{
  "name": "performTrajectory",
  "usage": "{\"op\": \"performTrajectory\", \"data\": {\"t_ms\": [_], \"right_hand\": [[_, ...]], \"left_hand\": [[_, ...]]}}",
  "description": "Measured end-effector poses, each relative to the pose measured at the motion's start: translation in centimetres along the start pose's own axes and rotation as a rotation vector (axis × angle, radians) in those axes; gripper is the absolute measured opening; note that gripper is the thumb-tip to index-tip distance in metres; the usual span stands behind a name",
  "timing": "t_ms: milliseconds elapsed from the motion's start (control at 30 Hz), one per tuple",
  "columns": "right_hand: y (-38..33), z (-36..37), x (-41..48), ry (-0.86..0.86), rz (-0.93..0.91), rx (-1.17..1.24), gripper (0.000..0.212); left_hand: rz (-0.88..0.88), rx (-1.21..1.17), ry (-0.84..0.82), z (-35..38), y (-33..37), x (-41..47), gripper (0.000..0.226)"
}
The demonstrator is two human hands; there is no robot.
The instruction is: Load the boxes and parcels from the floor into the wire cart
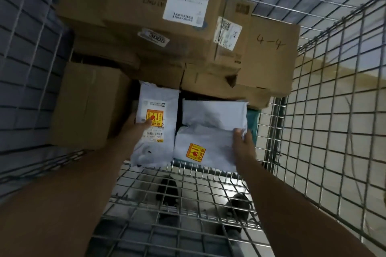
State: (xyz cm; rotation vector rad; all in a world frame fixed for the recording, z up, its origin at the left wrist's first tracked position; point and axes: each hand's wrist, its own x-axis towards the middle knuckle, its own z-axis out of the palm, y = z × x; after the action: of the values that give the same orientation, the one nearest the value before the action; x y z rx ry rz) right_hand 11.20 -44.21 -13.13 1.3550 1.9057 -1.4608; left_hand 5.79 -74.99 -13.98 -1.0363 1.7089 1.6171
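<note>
Stowing step: my left hand [135, 126] fingers clamp one white parcel [160, 144], right hand [243, 144] fingers a second parcel [206, 148], in front of the box stack [188, 48]; next I should settle both flat, then release.

Your wire cart [188, 185]: mesh deck shows bare at 6 o'clock. A brown cardboard box [87, 106] sits on the deck at 9 o'clock, against the left wall. The carton stack [146, 16] fills 12 o'clock, with the "4-4" box [269, 58] at 1 o'clock. At centre are the barcoded mailer [156, 131], the plain mailer [215, 112] and the lower right mailer [204, 148], edges touching; deck contact can't be told. A teal item [253, 119] is just beside them at 3 o'clock.
</note>
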Motion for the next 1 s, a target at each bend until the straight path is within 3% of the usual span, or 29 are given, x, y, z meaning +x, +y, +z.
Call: {"op": "performTrajectory", "data": {"t_ms": [200, 333, 433, 500, 733, 833, 1000], "right_hand": [[2.9, 1.7, 0.6, -0.064, -0.002, -0.022, 0.027], [3.1, 3.9, 1.4, -0.016, 0.005, -0.129, 0.044], [3.0, 5.1, 1.6, 0.044, -0.014, -0.199, 0.057], [2.8, 5.4, 1.5, 0.077, -0.014, -0.245, 0.064], [2.1, 3.2, 0.8, 0.023, -0.031, -0.358, 0.070], [1.1, 1.5, -0.6, -0.045, -0.017, -0.540, 0.068], [-3.9, -3.1, -4.4, -0.092, -0.292, -0.936, 0.054]], "left_hand": [[0.144, 0.322, 0.286, 1.2, -2.6, 1.7, 0.038], [0.319, 0.737, 0.411, 2.0, -3.1, 1.2, 0.058], [0.686, 1.160, 0.327, 2.0, -4.0, -0.1, 0.064], [0.799, 1.295, 0.256, 1.7, -5.0, 0.1, 0.060], [0.640, 1.420, 0.158, 2.1, -3.9, -0.5, 0.067], [0.550, 1.518, 0.066, 2.0, -1.8, -1.9, 0.066], [0.552, 1.601, -0.025, 3.0, 2.6, -7.8, 0.060]]}}
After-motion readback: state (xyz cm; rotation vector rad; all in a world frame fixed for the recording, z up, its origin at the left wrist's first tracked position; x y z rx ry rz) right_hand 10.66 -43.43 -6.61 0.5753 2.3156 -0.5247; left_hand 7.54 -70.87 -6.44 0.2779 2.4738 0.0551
